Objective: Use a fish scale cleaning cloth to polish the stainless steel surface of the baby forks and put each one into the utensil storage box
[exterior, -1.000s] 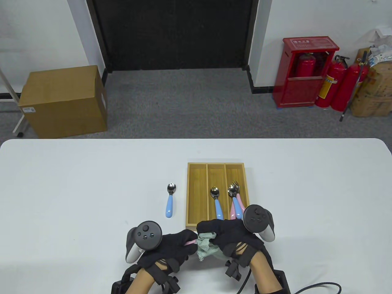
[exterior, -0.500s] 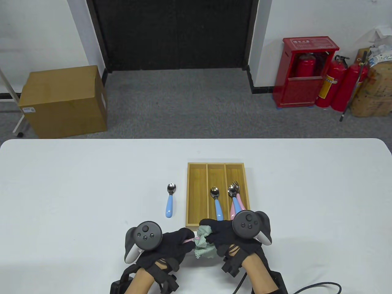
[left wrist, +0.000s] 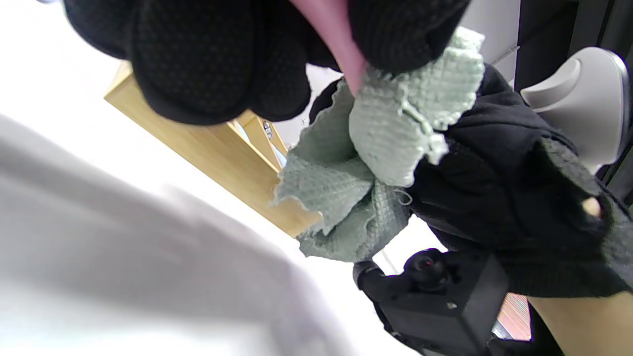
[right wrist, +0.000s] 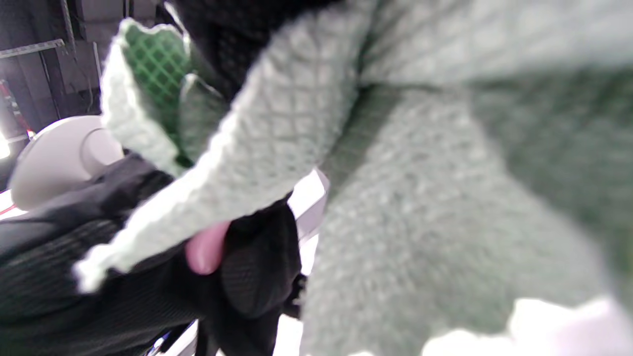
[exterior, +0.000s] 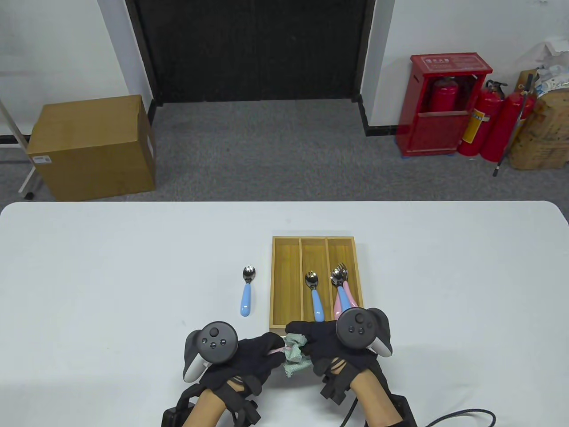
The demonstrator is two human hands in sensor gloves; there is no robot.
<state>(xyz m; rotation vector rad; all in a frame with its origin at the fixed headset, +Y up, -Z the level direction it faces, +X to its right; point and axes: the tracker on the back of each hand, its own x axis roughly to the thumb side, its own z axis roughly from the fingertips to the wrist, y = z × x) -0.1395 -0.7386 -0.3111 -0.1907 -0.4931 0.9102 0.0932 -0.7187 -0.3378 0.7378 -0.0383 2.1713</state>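
Gripping cloth point(exterior: 295, 356), right hand point(exterior: 331, 344) meets left hand point(exterior: 249, 360).

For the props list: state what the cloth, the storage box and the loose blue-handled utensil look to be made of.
Cloth: pale green woven fabric, matte, diamond scale texture, frayed edges. Storage box: likely bamboo or wood, honey-toned, smooth, faint grain. Blue-handled utensil: shiny mirror-like metal head, probably stainless steel; glossy light-blue handle, apparently plastic.
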